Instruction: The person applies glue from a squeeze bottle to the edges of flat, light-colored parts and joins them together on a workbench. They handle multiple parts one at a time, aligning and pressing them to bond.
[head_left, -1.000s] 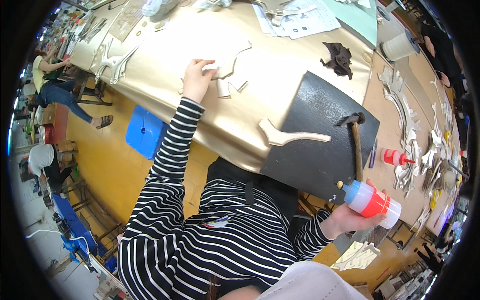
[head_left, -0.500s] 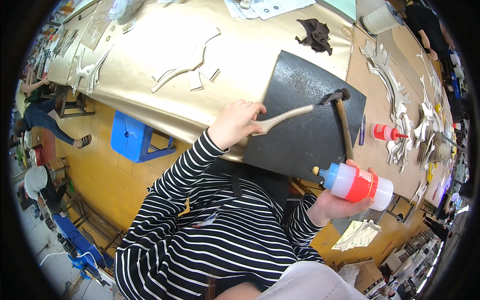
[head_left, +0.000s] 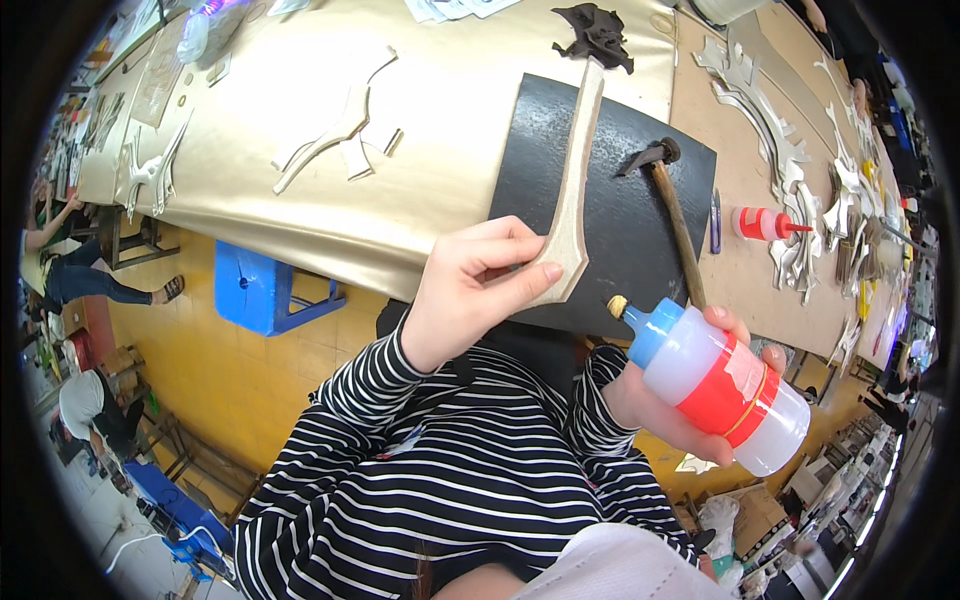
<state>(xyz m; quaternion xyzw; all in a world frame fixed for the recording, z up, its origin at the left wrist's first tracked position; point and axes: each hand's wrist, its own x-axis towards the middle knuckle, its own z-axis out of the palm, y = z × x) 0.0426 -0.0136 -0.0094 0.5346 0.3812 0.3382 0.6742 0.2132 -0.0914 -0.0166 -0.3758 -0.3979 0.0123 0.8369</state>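
Note:
Between the thumb and fingers of my left hand (head_left: 463,285), the wide end of a long, pale, curved leather-like piece (head_left: 571,190) is pinched. It stands raised over the black slab (head_left: 528,170), its narrow tip pointing away from me. My right hand (head_left: 655,412) is wrapped round a translucent squeeze bottle (head_left: 680,368) with a red band and blue cap. The bottle lies tilted, its yellowish nozzle tip (head_left: 617,305) toward the piece but apart from it. A hammer (head_left: 678,215) with a wooden handle rests on the slab, beyond the bottle.
Dark crumpled cloth (head_left: 592,35) lies past the slab. To the right are a purple pen-like tool (head_left: 715,222), a small red bottle (head_left: 762,223) and several pale cut pieces (head_left: 770,130). More cut strips (head_left: 345,130) lie on the gold cover. A blue stool (head_left: 245,290) stands at left.
My left hand has lifted the pale piece off the slab and turned it upright, closer to me. The bottle in my right hand has come nearer, with its nozzle closer to the piece.

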